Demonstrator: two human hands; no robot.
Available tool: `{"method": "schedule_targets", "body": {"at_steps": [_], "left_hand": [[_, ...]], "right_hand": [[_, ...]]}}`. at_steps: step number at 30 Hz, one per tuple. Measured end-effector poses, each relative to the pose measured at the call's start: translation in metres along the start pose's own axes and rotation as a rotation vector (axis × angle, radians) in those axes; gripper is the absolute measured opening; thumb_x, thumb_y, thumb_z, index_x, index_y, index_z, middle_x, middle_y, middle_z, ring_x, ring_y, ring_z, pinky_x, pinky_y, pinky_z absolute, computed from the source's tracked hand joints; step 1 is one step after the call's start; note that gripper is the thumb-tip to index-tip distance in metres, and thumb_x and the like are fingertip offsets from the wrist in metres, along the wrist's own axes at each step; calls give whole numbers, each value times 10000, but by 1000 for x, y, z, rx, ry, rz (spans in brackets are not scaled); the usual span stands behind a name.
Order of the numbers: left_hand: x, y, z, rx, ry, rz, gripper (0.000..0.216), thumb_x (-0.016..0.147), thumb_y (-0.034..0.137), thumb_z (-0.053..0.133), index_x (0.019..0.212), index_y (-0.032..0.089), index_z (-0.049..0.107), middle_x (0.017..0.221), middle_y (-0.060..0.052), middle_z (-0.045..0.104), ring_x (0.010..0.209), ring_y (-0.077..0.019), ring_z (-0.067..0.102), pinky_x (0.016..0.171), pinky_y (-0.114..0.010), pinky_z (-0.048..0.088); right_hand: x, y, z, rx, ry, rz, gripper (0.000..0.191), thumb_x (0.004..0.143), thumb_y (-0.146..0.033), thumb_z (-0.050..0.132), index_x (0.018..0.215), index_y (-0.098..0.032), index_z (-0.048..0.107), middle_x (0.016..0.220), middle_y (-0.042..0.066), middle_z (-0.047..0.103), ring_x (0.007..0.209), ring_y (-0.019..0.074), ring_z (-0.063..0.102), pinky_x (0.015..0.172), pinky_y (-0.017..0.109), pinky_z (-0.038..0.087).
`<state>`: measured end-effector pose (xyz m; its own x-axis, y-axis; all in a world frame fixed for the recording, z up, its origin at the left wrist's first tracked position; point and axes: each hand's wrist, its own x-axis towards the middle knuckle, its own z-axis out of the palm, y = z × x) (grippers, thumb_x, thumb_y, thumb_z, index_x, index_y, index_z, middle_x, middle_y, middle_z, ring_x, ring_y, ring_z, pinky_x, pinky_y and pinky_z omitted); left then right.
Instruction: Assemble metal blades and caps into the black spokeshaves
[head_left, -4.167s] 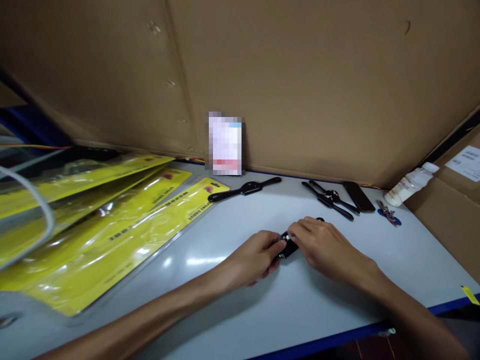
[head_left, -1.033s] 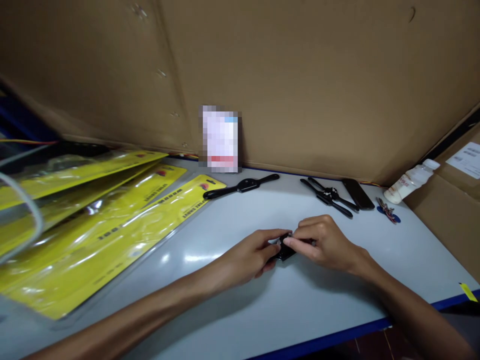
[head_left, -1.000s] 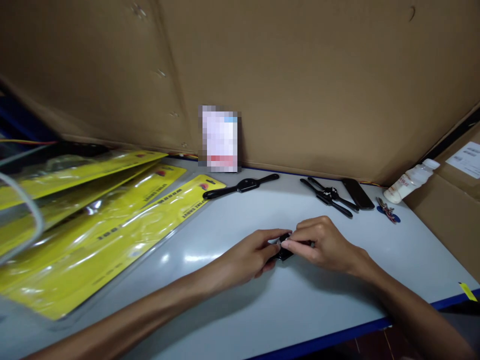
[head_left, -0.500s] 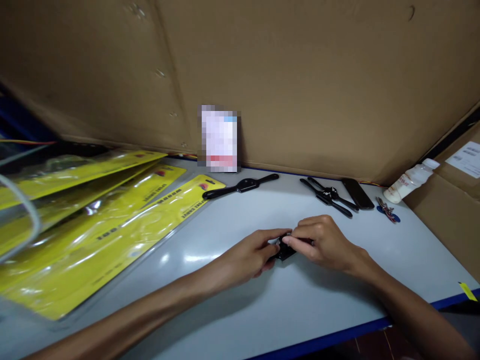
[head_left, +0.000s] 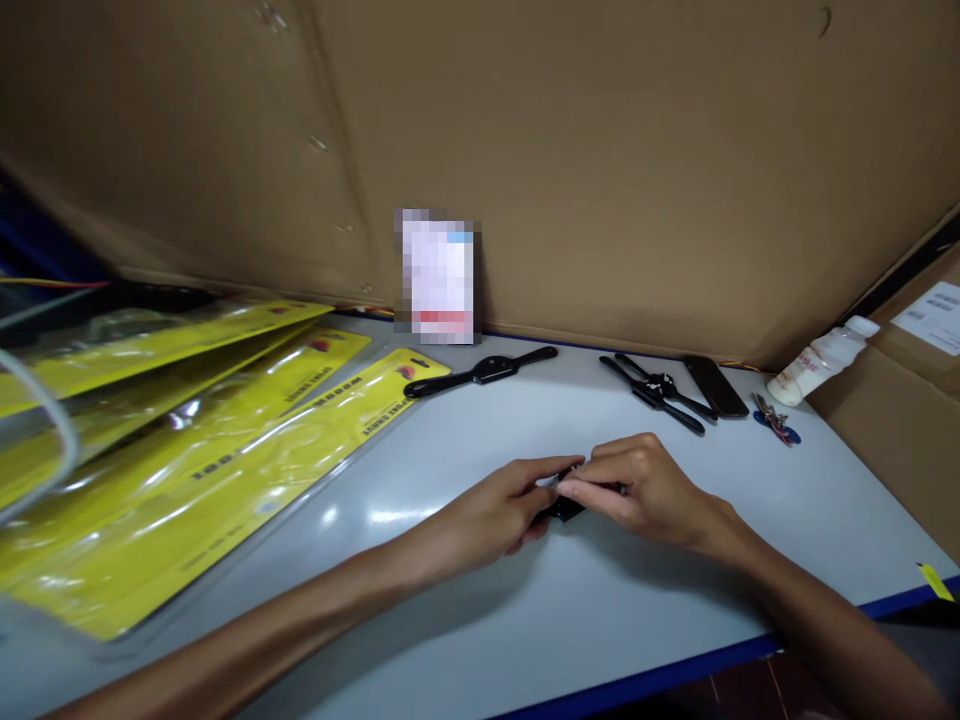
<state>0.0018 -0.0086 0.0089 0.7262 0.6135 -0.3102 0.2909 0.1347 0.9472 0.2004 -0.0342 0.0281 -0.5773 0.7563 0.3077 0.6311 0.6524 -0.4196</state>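
Observation:
Low over the front middle of the table, a black spokeshave (head_left: 571,506) is mostly covered by both hands. My left hand (head_left: 517,508) is closed around its left end, with the index finger stretched along the far side. The fingertips of my right hand (head_left: 630,482) are pinched together at the top of its middle part; any small part between them is hidden. Farther back lies another black spokeshave (head_left: 493,370). To the right, two more spokeshaves (head_left: 660,392) lie close together, their handles slanting the same way.
Yellow-backed clear packages (head_left: 247,480) overlap on the left, beneath a pale cable (head_left: 64,420). A blurred-out card (head_left: 439,285) stands against the cardboard wall (head_left: 600,180). At the right are a dark phone (head_left: 716,387), a bundle of wires (head_left: 776,422) and a tilted bottle (head_left: 821,362).
My right hand's fingertips have shifted slightly left over the spokeshave's middle. The left hand keeps its hold, almost unmoved.

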Motion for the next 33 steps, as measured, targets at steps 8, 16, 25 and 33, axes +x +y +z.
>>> {"method": "schedule_targets", "body": {"at_steps": [8, 16, 25, 33], "left_hand": [[4, -6, 0, 13, 2, -1, 421, 928, 369, 471, 1265, 166, 621, 541, 100, 410, 419, -88, 262, 405, -213, 204], [1, -4, 0, 29, -7, -3, 423, 923, 382, 479, 1263, 173, 620, 560, 91, 426, 436, -94, 280, 422, -216, 215], [0, -3, 0, 20, -9, 28, 446, 924, 407, 488, 1285, 185, 626, 564, 92, 417, 447, -97, 289, 424, -218, 218], [1, -4, -1, 17, -21, 29, 460, 928, 413, 486, 1308, 188, 615, 575, 89, 420, 462, -100, 290, 435, -218, 227]], "right_hand": [[-1, 2, -2, -90, 35, 4, 429, 1010, -283, 533, 624, -163, 675, 571, -17, 547, 531, 94, 415, 550, 257, 289], [0, 2, 0, -169, 49, 33, 406, 1027, -293, 507, 701, -171, 716, 592, -10, 569, 547, 106, 434, 554, 267, 279], [-1, 0, 0, -98, -5, 33, 358, 1020, -289, 518, 761, -180, 739, 621, -14, 601, 558, 100, 465, 568, 256, 315], [-1, 0, 1, -20, -33, 33, 375, 1019, -299, 516, 731, -181, 726, 622, -12, 620, 545, 92, 465, 567, 244, 325]]}}
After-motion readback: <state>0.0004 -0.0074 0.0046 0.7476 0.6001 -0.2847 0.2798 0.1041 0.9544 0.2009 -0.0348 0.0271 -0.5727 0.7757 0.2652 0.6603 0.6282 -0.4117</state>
